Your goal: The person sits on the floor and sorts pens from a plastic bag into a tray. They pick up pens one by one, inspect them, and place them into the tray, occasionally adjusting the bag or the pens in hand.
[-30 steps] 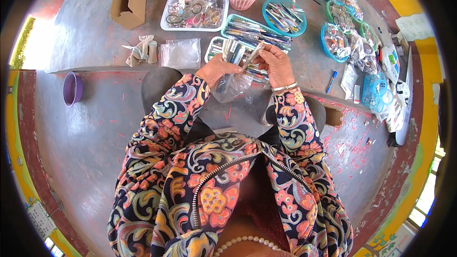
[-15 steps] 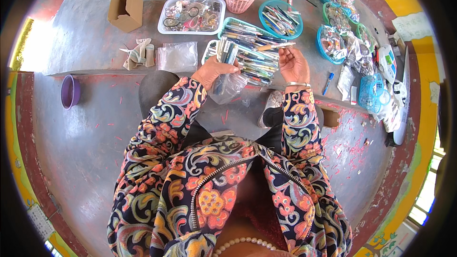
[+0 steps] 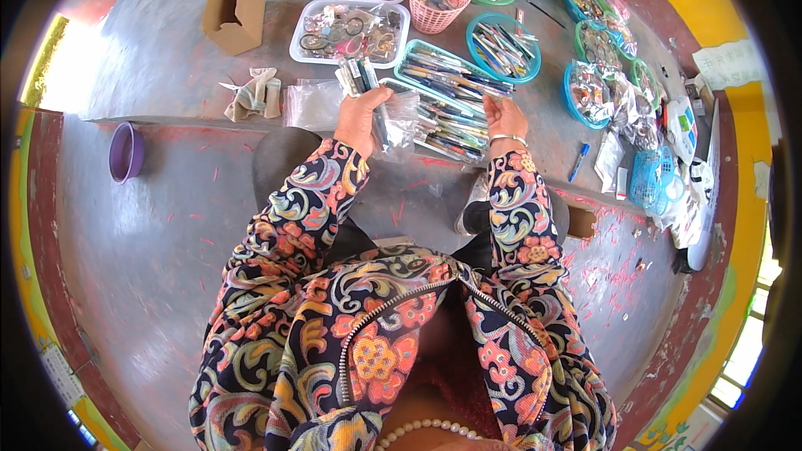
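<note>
My left hand (image 3: 361, 121) is closed around a bundle of pens (image 3: 357, 77) standing partly in a clear plastic bag (image 3: 398, 129). The bag hangs down beside my fingers, in front of the trays. My right hand (image 3: 507, 119), with a bracelet at the wrist, is at the right end of the pen trays. Its fingertips are pressed together close to the pen ends; whatever they hold is too small to make out. Many pens (image 3: 451, 121) lie in the nearer tray, and more fill the turquoise tray (image 3: 407, 52) behind it.
A stack of clear bags (image 3: 311, 105) and a cloth (image 3: 254, 94) lie to the left, near an open cardboard box (image 3: 233, 17). White trays (image 3: 296, 52), a pink basket (image 3: 433, 17) and a blue pen basket (image 3: 535, 67) stand behind. A blue marker (image 3: 578, 162) lies right.
The view has shifted slightly. My left hand has moved a little left and away from the trays with the bagged pens. My right fingers have come lower, by the nearer tray's pens.
</note>
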`<state>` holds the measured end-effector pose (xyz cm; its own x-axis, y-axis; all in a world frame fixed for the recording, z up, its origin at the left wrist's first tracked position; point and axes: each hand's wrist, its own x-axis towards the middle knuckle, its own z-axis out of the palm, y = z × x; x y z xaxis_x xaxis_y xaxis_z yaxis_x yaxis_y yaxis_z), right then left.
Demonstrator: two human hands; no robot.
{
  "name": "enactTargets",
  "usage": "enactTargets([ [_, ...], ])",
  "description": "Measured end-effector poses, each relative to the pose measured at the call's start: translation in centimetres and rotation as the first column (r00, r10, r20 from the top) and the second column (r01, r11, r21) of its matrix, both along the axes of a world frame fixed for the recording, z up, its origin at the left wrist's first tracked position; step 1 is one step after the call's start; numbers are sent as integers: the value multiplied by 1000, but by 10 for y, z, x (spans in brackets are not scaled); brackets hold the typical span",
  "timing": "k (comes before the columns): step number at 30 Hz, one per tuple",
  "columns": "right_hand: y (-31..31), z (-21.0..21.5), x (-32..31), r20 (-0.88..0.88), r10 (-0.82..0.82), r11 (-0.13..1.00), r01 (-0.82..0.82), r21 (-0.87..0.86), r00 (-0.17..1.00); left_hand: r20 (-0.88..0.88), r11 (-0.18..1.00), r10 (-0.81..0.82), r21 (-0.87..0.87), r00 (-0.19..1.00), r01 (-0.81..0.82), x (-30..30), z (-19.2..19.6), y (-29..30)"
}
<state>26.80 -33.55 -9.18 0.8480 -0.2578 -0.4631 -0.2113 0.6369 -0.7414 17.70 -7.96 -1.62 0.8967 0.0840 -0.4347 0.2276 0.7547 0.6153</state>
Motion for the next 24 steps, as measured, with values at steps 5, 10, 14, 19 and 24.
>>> enactTargets([
  [5, 39, -19, 24, -135, -39, 999, 38, -12, 990, -5, 998, -50, 25, 999, 50, 0, -6, -3],
  [10, 65, -52, 55, -206, -35, 999, 37, 6, 978, 8, 998, -68, 20, 998, 68, -1, -12, -6],
  [14, 81, -55, 68, -358, -32, 999, 34, -1, 933, -16, 996, -92, 13, 996, 92, -3, -12, -6],
  [19, 74, -37, 61, -209, 205, 979, -201, 41, 956, 38, 987, -159, 34, 987, 158, -3, -12, -5],
  [24, 90, 95, -6, -6, 734, 676, -732, -82, 679, 55, 936, -351, 37, 935, 349, -9, 7, -9],
])
